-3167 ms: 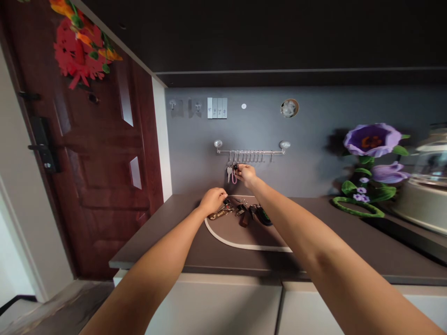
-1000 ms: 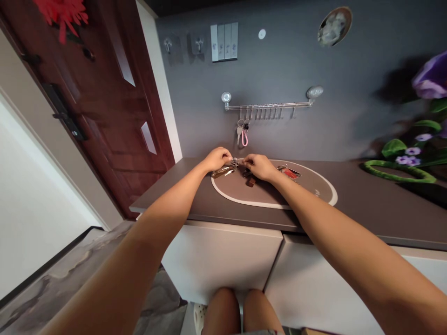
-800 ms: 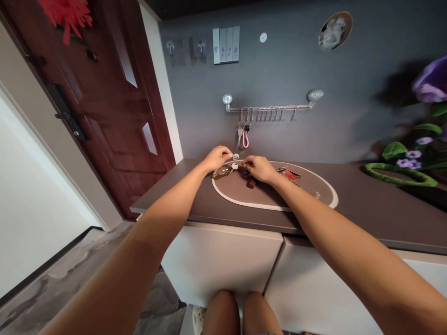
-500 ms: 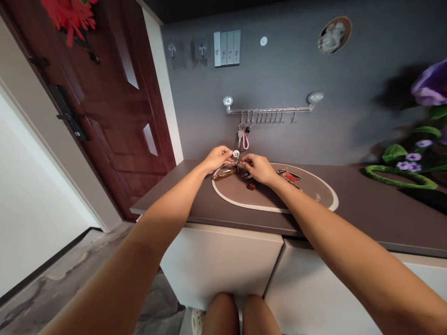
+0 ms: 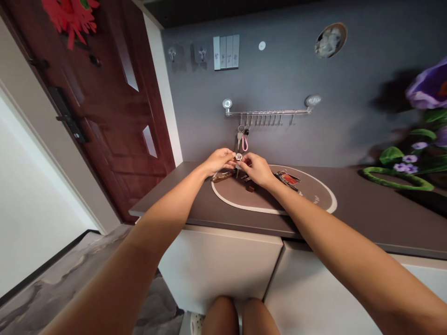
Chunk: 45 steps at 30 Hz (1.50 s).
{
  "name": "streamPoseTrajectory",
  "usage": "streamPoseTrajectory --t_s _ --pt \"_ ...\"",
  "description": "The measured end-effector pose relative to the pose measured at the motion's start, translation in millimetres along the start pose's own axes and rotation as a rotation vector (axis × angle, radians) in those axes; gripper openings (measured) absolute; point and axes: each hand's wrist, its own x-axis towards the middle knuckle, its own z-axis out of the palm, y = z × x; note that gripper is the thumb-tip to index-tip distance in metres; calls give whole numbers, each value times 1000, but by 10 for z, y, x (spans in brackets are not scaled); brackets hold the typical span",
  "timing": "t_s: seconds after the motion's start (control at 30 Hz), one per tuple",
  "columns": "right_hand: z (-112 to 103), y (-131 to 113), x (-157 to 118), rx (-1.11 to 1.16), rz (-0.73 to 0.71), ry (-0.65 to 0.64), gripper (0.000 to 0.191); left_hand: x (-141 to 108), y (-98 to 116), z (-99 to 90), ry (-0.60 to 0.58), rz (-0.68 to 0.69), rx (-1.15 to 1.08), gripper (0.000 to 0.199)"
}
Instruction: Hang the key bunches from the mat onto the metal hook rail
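Observation:
Between my hands, just above the oval mat (image 5: 251,208), is a small round whitish tag (image 5: 239,157) with a key-like metal piece hanging under it. My left hand (image 5: 220,161) pinches the tag from the left. My right hand (image 5: 256,168) has its fingertips closed at the tag's right side. A brown patterned item (image 5: 223,176) lies on the mat below my left hand. A small dark red piece (image 5: 250,189) sits below my right hand. Right of that hand lies a red item with metal parts (image 5: 289,178).
A hook rail (image 5: 268,112) on the wall holds keys (image 5: 239,138) and a pink loop (image 5: 245,143) just above my hands. Purple artificial flowers (image 5: 405,166) and a green ring (image 5: 398,185) stand at the right. A dark red door (image 5: 118,125) is at the left.
My right hand's fingertips have moved up and left to the round tag. The tag has shifted slightly down and right. The view has tilted a little.

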Motion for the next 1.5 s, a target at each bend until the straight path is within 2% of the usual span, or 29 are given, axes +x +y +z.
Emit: streamPoseTrajectory --t_s 0.23,0.4,0.6,0.8,1.1,1.3,1.5 --pt "-29 6 17 -31 -17 19 15 10 -2 -23 22 13 -28 18" --pt "-63 10 21 9 28 72 14 25 -26 -58 40 30 -24 19" --pt "-41 95 51 203 117 140 18 35 -89 -78 11 -21 22 22" --pt "6 191 74 456 194 165 25 -16 -85 -17 -59 -55 99 20" --pt "-43 45 34 705 298 128 34 4 -180 24 -189 25 140 28" --pt "-53 63 26 784 333 145 35 -22 -121 95 -104 34 159 22" --pt "-74 80 22 928 348 159 35 -31 -108 91 -21 154 325 19"
